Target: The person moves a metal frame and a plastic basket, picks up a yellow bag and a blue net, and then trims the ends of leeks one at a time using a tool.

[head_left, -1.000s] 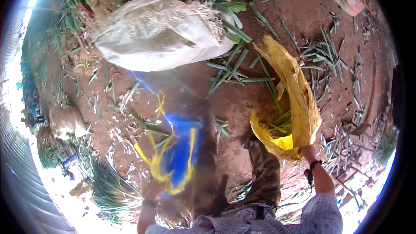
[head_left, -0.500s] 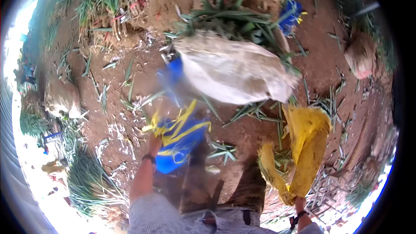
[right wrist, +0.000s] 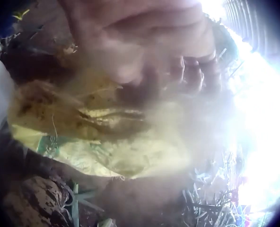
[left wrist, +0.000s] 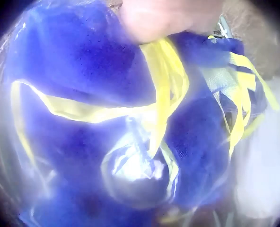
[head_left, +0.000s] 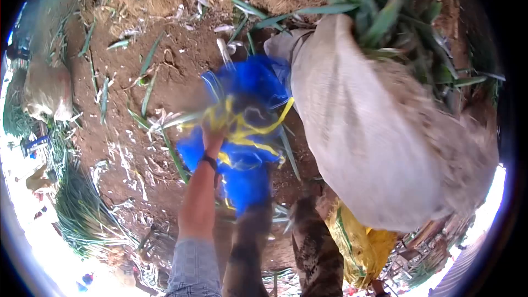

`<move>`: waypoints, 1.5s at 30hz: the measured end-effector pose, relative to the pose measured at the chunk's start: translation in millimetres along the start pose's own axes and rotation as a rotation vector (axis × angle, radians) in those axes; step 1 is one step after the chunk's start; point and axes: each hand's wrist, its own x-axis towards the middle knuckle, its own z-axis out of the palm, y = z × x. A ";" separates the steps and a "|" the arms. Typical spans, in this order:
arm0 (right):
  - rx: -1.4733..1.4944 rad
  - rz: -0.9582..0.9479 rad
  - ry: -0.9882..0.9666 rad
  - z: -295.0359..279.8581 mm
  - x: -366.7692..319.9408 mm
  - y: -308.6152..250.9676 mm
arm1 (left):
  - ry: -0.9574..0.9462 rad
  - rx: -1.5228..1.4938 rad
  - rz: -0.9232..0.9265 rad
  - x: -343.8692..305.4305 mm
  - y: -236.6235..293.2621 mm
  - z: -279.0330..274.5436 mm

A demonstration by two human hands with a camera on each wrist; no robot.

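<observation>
In the head view my left hand [head_left: 213, 132] grips yellow straps on a bundle of blue bags [head_left: 247, 184]. The left wrist view has blue material [left wrist: 83, 56] filling it, with yellow straps [left wrist: 163, 75] running from under the blurred hand [left wrist: 170, 19]. My right hand [right wrist: 149, 47], its fingers curled, grips the edge of a yellow sack [right wrist: 130, 151] in the right wrist view. That yellow sack [head_left: 357, 247] appears at the lower right of the head view, partly behind a large white sack [head_left: 363, 126].
Green leaves [head_left: 385, 16] stick out past the white sack. Cut leaves and pale scraps lie on the brown soil [head_left: 181, 49]. A pile of long green stalks [head_left: 82, 209] is at the lower left, and a pale sack [head_left: 49, 91] stands above it.
The head view has turned, so the white sack appears larger and further right. The blue bundle appears spread wider, closer to the white sack. The yellow sack has shifted down, its upright part now lowered or hidden.
</observation>
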 end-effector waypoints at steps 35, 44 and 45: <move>-0.519 -1.640 0.070 -179.9 -284.5 -392.7 | 0.225 -0.602 -0.509 -833.8 315.6 -247.3; -0.910 -1.814 -0.099 71.3 -415.4 -217.8 | 0.777 -0.876 -0.657 -1114.7 222.4 -167.3; -0.956 -1.828 -0.129 100.0 -425.0 -192.9 | 0.836 -0.933 -0.640 -1149.2 208.0 -159.9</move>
